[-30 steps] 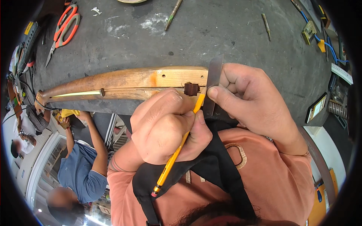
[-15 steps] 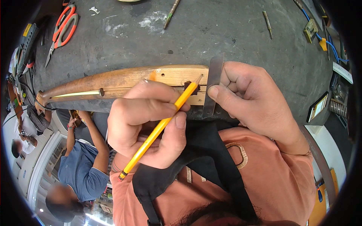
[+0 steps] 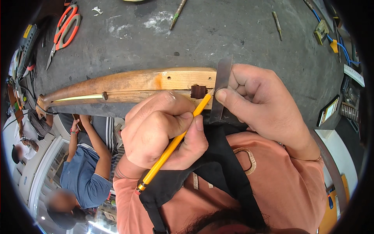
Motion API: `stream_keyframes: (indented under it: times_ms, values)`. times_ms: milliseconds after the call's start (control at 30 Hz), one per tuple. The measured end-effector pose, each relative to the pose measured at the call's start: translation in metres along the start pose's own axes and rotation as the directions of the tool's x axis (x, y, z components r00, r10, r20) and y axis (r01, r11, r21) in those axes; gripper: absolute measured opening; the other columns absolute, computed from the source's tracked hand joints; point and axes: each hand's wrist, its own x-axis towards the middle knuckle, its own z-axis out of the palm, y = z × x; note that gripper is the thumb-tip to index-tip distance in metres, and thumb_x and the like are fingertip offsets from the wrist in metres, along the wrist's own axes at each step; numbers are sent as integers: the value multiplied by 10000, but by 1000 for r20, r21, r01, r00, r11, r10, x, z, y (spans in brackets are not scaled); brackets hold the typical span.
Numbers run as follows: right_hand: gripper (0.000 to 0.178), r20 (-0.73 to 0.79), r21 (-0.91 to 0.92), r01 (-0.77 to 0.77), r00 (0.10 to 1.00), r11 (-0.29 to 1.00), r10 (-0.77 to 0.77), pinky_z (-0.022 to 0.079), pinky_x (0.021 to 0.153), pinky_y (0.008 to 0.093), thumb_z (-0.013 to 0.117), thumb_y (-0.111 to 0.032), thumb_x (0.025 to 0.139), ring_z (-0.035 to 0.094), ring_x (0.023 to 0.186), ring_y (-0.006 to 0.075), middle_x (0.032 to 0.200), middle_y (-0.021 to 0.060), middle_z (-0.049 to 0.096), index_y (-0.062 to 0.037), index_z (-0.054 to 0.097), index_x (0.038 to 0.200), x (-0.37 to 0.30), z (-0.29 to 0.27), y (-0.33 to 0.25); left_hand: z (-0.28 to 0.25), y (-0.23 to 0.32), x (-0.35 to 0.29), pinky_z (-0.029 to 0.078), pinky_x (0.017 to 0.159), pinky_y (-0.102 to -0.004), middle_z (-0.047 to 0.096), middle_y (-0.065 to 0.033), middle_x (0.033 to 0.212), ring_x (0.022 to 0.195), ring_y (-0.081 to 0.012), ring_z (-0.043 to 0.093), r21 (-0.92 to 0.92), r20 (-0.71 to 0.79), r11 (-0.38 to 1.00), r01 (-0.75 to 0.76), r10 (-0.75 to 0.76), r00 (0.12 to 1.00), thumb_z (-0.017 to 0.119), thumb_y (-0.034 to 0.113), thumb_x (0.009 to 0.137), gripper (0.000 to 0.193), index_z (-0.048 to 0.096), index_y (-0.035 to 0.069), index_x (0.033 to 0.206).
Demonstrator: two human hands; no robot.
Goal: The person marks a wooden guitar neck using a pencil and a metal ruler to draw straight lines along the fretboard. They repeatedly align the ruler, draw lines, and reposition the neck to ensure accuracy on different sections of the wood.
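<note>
My left hand (image 3: 163,134) grips a yellow pencil (image 3: 167,150), its point touching or just over the pale right end of a long wooden neck (image 3: 134,78), like a guitar's. Beside the point sits a dark brown square piece (image 3: 198,92), set in the wood's central groove. With thumb against curled fingers, my right hand (image 3: 257,93) pinches a flat metal strip (image 3: 222,82). The strip crosses the neck's right end, close to the pencil point. Small holes show in the pale wood. My left hand hides part of the neck's near edge.
Orange-handled scissors (image 3: 68,29) lie at the far left of the dark tabletop (image 3: 226,31). Two thin tools, one a green-marked rod (image 3: 177,15), lie at the back. Blue cable (image 3: 344,52) and a phone-like device (image 3: 328,110) are at right. A co-worker (image 3: 87,167) sits at lower left.
My left hand has shifted right and nearer to me. The pencil point has moved from the upper hole down along the metal strip, uncovering the dark square. My right hand stays put.
</note>
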Motion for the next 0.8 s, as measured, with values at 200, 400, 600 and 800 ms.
stream_keyframes:
  times_ms: [200, 400, 600, 800]
  values:
    - [279, 0, -3, 8, 1000, 1000, -8, 304, 554, 238, 722, -105, 1132, 414, 697, -18, 762, -96, 521, -61, 545, 922, 1, 1, 2, 0, 2, 2, 546, 601, -325, 738, -226, 812, 645, -224, 703, 33, 15, 999, -5, 5, 1000, 818, -65, 897, 271, 557, 5, 895]
    - [255, 0, -40, 23, 1000, 999, -23, 308, 557, 237, 714, -100, 1135, 422, 703, -20, 776, -94, 537, -54, 558, 938, 2, 1, 5, -4, 3, 4, 548, 601, -330, 741, -222, 814, 644, -230, 705, 24, 56, 1000, -4, 3, 998, 823, -55, 909, 280, 551, 13, 913]
    - [227, 1, -4, 14, 1000, 1000, -14, 310, 557, 236, 708, -97, 1136, 427, 703, -23, 785, -94, 546, -46, 575, 959, 2, 2, 4, -4, 1, 4, 556, 605, -334, 740, -221, 810, 655, -239, 718, 24, 43, 1000, 1, -2, 999, 815, -56, 914, 283, 540, 13, 918]
    - [228, 4, -11, 8, 1000, 1000, -8, 305, 550, 235, 705, -99, 1137, 423, 692, -23, 774, -96, 537, -46, 576, 957, 2, 1, 2, -5, 0, 5, 560, 608, -334, 739, -225, 805, 663, -239, 725, 40, 52, 999, -19, 17, 998, 811, -55, 915, 281, 538, 11, 919]
